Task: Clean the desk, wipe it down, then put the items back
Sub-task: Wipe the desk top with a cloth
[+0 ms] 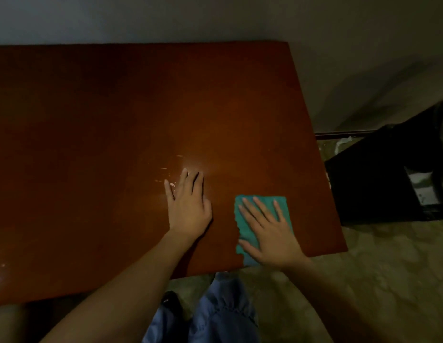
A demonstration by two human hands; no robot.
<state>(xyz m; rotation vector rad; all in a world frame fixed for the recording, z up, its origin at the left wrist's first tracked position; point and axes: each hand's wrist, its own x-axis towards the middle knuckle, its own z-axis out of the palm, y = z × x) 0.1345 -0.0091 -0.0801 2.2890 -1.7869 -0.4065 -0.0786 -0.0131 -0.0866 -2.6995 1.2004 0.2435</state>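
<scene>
Two hands lie flat, fingers straight: left hand [188,209] on the desk [91,144], right hand [267,231] pressing one teal cloth [245,219].

We see a dim room — a pale wall [215,18] across the top, mottled floor [376,280] lower right, dark furniture [378,174] at right.

Teal cloth [263,206] flat near the right front corner of the bare reddish-brown desk [116,120].
</scene>
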